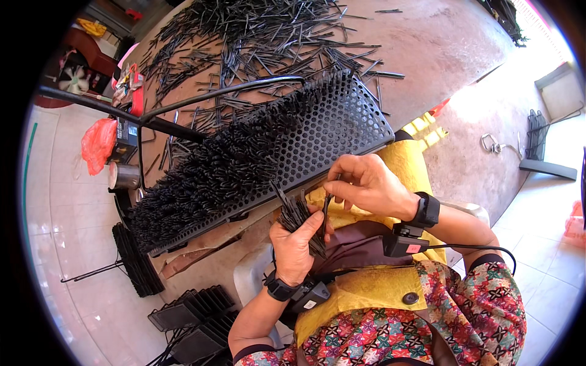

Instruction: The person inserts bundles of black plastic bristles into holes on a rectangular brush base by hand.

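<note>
My left hand (295, 245) is closed around a bundle of thin black strips (292, 209), whose ends stick up past the thumb. My right hand (370, 185) pinches the upper end of a single black strip (325, 208) just beside that bundle; the strip's lower end is by my left fingertips. Right behind both hands slants a black perforated panel (339, 124). Dense black tufts (210, 174) fill its left and middle part, while bare holes show at its right end.
Loose black strips (238, 36) lie heaped on the brown table (421, 55) beyond the panel. A black metal rod frame (213, 94) crosses over the tufts. At left are a metal can (124, 176) and an orange plastic bag (99, 145). Black racks (189, 308) stand on the floor below.
</note>
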The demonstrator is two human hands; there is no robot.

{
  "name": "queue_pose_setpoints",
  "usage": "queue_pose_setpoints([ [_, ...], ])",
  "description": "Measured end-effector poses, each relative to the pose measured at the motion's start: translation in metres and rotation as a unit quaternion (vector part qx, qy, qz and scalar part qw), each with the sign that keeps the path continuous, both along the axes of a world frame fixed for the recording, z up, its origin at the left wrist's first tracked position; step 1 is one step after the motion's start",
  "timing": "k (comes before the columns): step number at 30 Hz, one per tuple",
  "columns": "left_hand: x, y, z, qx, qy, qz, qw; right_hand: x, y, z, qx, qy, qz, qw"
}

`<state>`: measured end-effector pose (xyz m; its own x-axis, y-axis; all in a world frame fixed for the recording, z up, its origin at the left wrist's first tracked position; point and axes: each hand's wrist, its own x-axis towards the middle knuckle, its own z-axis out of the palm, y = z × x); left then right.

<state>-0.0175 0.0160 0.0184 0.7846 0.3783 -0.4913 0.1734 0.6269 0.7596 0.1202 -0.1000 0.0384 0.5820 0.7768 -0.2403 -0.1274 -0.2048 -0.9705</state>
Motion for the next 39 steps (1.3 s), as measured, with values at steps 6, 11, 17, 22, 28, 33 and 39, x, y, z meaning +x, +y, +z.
queue_pose_setpoints([
  [6,0.003,-0.002,0.002,0.030,-0.010,-0.016,0.999,-0.013,-0.004,-0.015,0.081,0.116,-0.018,0.990],
  [11,0.000,0.002,-0.002,0.076,-0.001,0.001,0.997,-0.014,-0.009,0.002,0.061,0.081,-0.072,0.992],
  [17,0.001,0.004,0.006,-0.008,-0.047,0.018,0.999,-0.012,-0.027,0.031,0.075,-0.555,-0.075,0.825],
  [22,0.000,0.004,0.008,-0.043,-0.043,0.013,0.998,-0.039,-0.017,-0.002,0.149,-0.660,0.146,0.722],
  [28,-0.001,0.005,0.009,-0.017,-0.025,-0.013,0.999,-0.039,-0.021,-0.010,0.220,-0.410,0.026,0.885],
  [33,0.000,0.002,0.012,0.018,-0.045,-0.066,0.997,-0.026,-0.007,-0.005,0.105,-0.053,-0.192,0.974],
  [39,-0.001,0.000,0.010,-0.011,-0.015,-0.061,0.998,-0.012,-0.003,-0.011,0.135,-0.054,-0.137,0.980],
])
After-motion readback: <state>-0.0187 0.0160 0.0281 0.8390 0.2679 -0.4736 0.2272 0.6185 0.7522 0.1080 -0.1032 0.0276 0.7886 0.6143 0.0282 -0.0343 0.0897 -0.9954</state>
